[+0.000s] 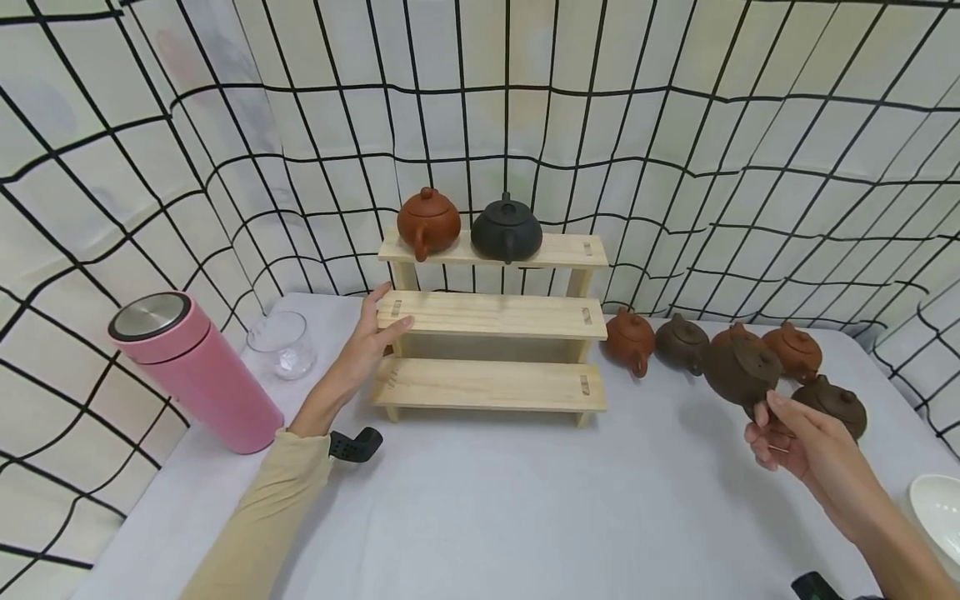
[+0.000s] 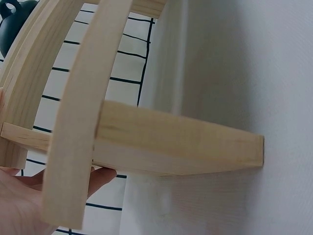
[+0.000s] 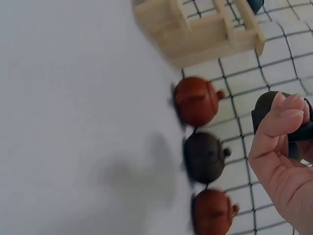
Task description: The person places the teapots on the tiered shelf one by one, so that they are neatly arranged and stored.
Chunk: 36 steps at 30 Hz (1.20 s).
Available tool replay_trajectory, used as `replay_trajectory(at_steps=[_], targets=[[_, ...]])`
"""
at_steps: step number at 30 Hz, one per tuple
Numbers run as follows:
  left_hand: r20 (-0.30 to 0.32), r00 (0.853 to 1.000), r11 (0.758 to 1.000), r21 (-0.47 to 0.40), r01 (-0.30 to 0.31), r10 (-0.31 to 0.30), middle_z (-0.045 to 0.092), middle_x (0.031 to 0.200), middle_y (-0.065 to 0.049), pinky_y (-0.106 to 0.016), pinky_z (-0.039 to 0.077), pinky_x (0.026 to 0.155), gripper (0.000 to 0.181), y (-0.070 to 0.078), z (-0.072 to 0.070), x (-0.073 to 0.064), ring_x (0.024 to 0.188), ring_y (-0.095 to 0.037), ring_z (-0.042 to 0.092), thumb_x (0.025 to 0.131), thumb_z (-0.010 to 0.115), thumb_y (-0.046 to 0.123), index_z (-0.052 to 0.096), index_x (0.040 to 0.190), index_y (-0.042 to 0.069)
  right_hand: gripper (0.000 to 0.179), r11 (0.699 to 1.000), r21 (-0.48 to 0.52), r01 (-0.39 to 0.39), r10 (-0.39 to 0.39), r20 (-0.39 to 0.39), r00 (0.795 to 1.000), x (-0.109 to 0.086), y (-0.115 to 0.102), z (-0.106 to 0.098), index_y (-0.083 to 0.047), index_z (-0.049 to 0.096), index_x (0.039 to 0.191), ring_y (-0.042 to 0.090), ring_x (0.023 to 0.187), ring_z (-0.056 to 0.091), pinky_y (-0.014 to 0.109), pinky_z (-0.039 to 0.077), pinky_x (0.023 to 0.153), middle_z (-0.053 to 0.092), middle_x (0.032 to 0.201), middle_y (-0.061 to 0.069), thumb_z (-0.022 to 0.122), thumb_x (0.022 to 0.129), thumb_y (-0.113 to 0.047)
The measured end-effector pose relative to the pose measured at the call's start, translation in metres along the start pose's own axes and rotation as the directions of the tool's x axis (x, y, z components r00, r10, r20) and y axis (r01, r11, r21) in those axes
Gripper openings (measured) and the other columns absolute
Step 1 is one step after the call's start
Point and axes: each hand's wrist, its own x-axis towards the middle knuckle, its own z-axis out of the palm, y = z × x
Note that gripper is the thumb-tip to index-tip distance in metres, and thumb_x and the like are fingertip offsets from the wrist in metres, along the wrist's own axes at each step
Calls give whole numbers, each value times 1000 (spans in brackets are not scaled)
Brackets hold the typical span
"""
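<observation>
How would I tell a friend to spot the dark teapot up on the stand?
Find the three-tier wooden stand at the centre of the head view. On its top board, the dark teapot sits to the right of a reddish-brown teapot. Its blackish colour sets it apart from that neighbour.
</observation>
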Motion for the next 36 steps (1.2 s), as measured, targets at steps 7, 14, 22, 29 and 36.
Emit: replay_trajectory(at_steps=[7,14,22,29,36], targets=[[-10,1000,1000,16,2,-2,3,171,-24,-55,6,126,79,0,0,-1,157,-36,8,111,48,22,-7,165,7,35,986,33,162,-164,73,984,24,-49,39,1,57,99,20,67,55,32,48,60,61,83,8,42,115,-26],[-15,1000,1000,3,2,-2,4,171,-26,-56,7,126,78,0,-2,-2,157,-38,9,111,48,20,-7,165,5,41,993,3,116,-116,117,986,63,-101,81,-1,56,99,17,68,54,29,48,61,63,84,6,49,112,-39],[-6,1000,1000,-4,-18,18,2,171,-26,-56,7,126,79,-1,-1,-1,157,-39,8,111,48,20,-8,165,4,40,997,13,80,-81,137,987,103,-139,113,-1,55,101,15,72,56,24,49,63,65,84,4,49,112,-39],[-8,1000,1000,4,-12,12,1,171,-25,-55,5,126,80,-1,-1,0,157,-37,6,111,49,22,-7,165,5,41,999,-9,42,-40,114,993,127,-149,126,2,52,108,12,74,57,22,50,66,65,86,1,44,113,-38],[-4,1000,1000,-8,-3,3,4,170,-26,-56,10,126,80,-3,-1,-2,156,-38,13,111,48,21,-8,165,6,41,999,34,-23,20,81,996,145,-145,129,3,50,110,9,71,59,20,51,66,68,83,0,44,113,-37]])
